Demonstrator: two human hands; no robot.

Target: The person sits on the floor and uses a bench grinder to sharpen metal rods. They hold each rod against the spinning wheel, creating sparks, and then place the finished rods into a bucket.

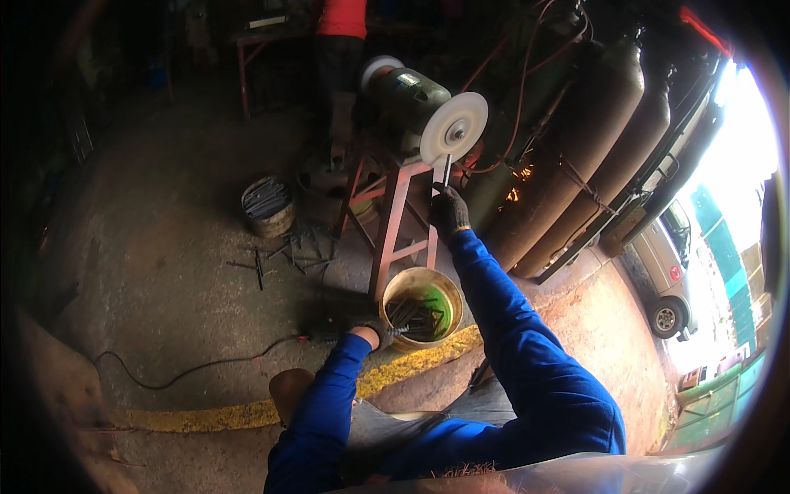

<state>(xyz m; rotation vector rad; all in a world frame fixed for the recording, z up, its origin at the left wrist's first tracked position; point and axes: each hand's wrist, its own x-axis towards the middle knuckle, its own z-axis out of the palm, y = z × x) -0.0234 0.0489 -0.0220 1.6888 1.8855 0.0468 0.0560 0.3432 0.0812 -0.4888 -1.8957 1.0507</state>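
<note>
My right hand (449,211), in a dark knitted glove, grips a short metal rod (447,171). The rod's upper end meets the lower edge of the pale round wheel (469,111) on a green bench grinder (415,97). My left hand (374,331), also gloved, is closed at the left rim of a tan bucket (454,300). A small metallic piece shows at its fingers, but what it holds is too dark to make out. Dark metal rods (415,317) lie inside this bucket, which has a green patch on its inner wall.
The grinder stands on a red metal stand (393,222). Left of it are a second bucket (273,225) full of rods and loose rods (300,251) on the floor. Tall gas cylinders (588,123) lean at right, sparks (513,195) before them. A cable (189,375) trails leftward. Another person (341,20) stands behind.
</note>
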